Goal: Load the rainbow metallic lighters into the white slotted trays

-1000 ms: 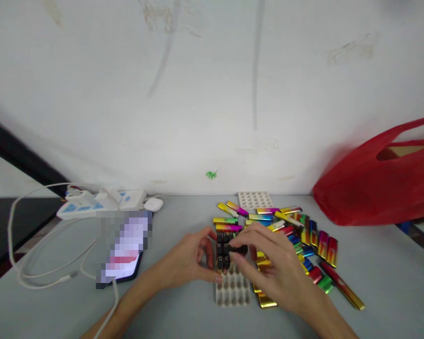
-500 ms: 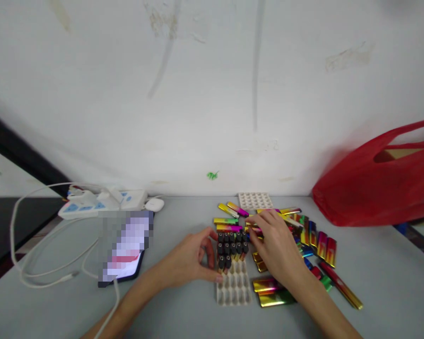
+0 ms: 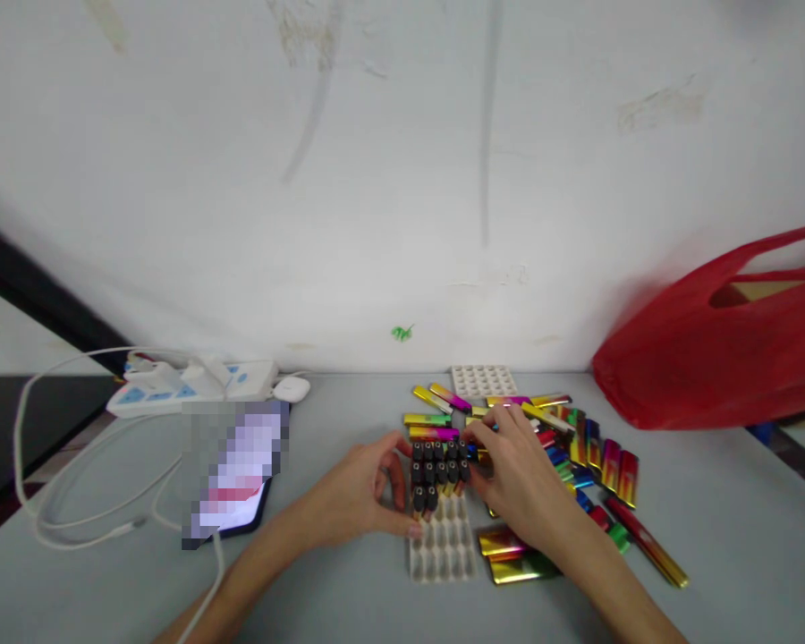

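A pale moulded tray [image 3: 443,563] with rows of pockets lies in front of me. Its far rows hold several upright sticks with black caps [image 3: 436,470], while the near rows of pockets are bare. My left hand [image 3: 368,492] steadies the tray from the left, thumb on its side edge and fingers curled near the black caps. At the right of the capped rows, my right hand [image 3: 503,461] is closed in a pinch. A dark, shiny stick [image 3: 483,456] shows partly between its fingers; the rest is hidden.
Several shiny coloured sticks [image 3: 627,478] lie scattered on the right, more beyond the tray. A second pocketed tray [image 3: 483,381] rests by the wall. On the left are a phone [image 3: 241,474], a power strip [image 3: 241,380], cables and a white case [image 3: 291,388]. A red bag [image 3: 724,349] stands right.
My right hand has shifted slightly left and down, closer to the rows of black caps. The left hand stays at the tray's side.
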`<state>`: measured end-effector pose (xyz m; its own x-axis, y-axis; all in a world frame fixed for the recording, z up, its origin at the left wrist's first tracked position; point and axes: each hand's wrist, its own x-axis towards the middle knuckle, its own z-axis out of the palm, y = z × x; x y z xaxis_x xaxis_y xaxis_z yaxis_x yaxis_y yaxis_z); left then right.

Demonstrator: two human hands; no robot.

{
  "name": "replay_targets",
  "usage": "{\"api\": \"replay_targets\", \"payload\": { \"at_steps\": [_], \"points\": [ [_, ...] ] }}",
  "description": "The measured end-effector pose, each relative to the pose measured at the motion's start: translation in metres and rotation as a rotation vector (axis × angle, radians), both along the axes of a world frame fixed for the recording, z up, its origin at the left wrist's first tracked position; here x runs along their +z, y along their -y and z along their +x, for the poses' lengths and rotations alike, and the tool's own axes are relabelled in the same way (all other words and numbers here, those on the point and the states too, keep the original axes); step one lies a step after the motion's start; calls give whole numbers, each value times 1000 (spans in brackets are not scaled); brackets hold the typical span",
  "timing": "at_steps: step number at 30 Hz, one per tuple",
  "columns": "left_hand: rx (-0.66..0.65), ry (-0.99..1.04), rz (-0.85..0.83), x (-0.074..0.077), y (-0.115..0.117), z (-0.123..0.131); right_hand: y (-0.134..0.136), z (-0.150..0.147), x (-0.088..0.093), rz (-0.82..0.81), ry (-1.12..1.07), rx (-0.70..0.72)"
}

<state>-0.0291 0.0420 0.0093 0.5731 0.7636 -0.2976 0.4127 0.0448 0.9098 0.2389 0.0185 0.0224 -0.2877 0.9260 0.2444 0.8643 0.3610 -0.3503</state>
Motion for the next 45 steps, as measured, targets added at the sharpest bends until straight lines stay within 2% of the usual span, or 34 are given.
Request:
{"api": "replay_targets", "payload": {
  "at_steps": [12,16,23,27,32,35,39,41,42,43,45],
  "points": [
    [-2,-32,22,2,0,0,-1,3,-5,-10,98,-1],
    [0,-27,24,2,-1,0,-2,5,-4,11,50,0],
    [4,-20,15,2,-1,0,-3,6,3,21,-304,6],
    [2,-21,15,2,0,0,-5,5,6,44,-521,-94],
    [-18,-18,24,4,-1,-1,-12,10,1,-15,-876,-228],
    [-73,12,-5,9,-2,-7,-14,12,-1,0,-985,-289],
    [-198,71,-114,27,-5,-24,-14,12,2,17,-1019,-320],
    [-159,68,-67,36,-6,-35,-13,11,4,15,-1034,-318],
    [-100,42,-12,40,-8,-41,-13,11,5,14,-1040,-317],
    [7,5,68,43,-9,-47,-13,11,6,15,-1043,-315],
    [309,-130,289,44,-11,-62,-12,11,8,25,-1046,-311]
  ]
}}
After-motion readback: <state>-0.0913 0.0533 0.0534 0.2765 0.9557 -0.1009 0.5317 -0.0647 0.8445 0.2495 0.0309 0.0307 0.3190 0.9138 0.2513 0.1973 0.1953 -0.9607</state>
